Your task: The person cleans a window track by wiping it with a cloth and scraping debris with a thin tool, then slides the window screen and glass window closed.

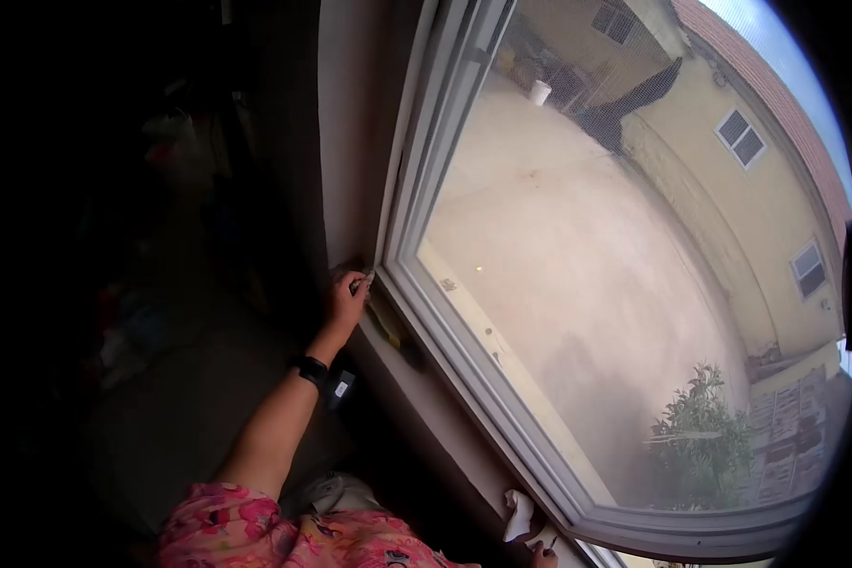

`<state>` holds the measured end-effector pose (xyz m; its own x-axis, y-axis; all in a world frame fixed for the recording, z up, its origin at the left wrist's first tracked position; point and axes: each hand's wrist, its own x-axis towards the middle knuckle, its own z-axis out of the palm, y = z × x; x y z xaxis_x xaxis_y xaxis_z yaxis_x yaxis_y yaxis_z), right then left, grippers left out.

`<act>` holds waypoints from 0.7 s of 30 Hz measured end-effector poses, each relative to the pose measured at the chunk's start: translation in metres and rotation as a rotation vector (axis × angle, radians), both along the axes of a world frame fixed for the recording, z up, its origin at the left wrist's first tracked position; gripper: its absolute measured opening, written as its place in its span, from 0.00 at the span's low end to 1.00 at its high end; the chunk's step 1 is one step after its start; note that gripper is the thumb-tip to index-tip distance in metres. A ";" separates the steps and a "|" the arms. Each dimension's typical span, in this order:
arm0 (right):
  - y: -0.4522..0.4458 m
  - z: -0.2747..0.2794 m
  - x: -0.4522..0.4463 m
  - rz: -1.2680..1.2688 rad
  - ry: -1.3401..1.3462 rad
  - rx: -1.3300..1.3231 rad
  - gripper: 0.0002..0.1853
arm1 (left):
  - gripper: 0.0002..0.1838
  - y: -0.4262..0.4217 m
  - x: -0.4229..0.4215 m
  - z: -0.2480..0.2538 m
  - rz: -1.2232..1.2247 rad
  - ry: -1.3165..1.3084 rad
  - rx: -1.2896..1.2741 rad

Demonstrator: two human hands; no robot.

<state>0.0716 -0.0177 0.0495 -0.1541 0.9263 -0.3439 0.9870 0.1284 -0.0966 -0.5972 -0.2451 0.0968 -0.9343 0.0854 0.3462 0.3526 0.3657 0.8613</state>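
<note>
My left hand [347, 298] reaches to the inner corner of the window frame [402, 270], its fingers closed in a pinch. A small greyish thing shows at the fingertips, too small to name. Just below that hand, a slim yellow-green object [385, 327] lies on the windowsill [402, 374]. Only a bit of my right hand [544, 557] appears at the bottom edge, fingers bent around something thin and dark that I cannot identify. Beside it, a crumpled white paper or cloth [518, 516] rests on the sill.
A dark item with a white label [341, 389] is below my left wrist. The window screen [577, 284] spans the right side; beyond it are a paved yard, a bush [701, 440] and a building [776, 180]. The room at left is very dark.
</note>
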 end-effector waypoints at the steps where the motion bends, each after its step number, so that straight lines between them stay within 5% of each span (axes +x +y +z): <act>1: -0.005 -0.001 0.001 -0.031 -0.010 0.026 0.31 | 0.06 -0.001 -0.005 0.002 0.009 0.123 -0.078; 3: 0.005 -0.021 0.012 -0.107 -0.016 -0.031 0.31 | 0.06 0.004 -0.017 0.002 -0.035 0.187 -0.100; 5: 0.026 -0.061 0.051 0.310 -0.203 -0.067 0.29 | 0.06 0.008 -0.020 -0.005 -0.076 0.245 -0.123; 6: 0.019 -0.038 0.033 0.009 0.001 -0.166 0.24 | 0.06 0.013 -0.024 -0.014 -0.074 0.281 -0.184; 7: 0.024 -0.045 0.040 0.001 0.000 -0.162 0.24 | 0.07 0.017 -0.027 -0.023 -0.072 0.318 -0.245; 9: 0.035 -0.064 0.063 0.426 -0.145 -0.112 0.21 | 0.07 0.021 -0.035 -0.042 -0.098 0.295 -0.230; 10: 0.038 -0.065 0.061 0.183 -0.093 -0.244 0.18 | 0.07 0.020 -0.036 -0.043 -0.116 0.273 -0.222; 11: 0.036 -0.062 0.065 0.423 -0.132 -0.131 0.19 | 0.07 0.019 -0.037 -0.045 -0.126 0.276 -0.226; 13: -0.007 0.042 -0.043 -0.620 0.255 -0.451 0.21 | 0.09 0.020 -0.032 -0.038 -0.142 0.343 -0.329; 14: 0.003 0.018 -0.017 -0.624 0.257 -0.451 0.21 | 0.09 0.022 -0.029 -0.033 -0.147 0.344 -0.328; 16: 0.038 -0.039 0.049 0.584 -0.304 -0.002 0.11 | 0.11 0.026 -0.017 -0.022 -0.222 0.381 -0.417; 21: 0.046 -0.043 0.033 0.468 -0.297 -0.005 0.12 | 0.07 0.035 0.001 -0.014 -0.394 0.441 -0.330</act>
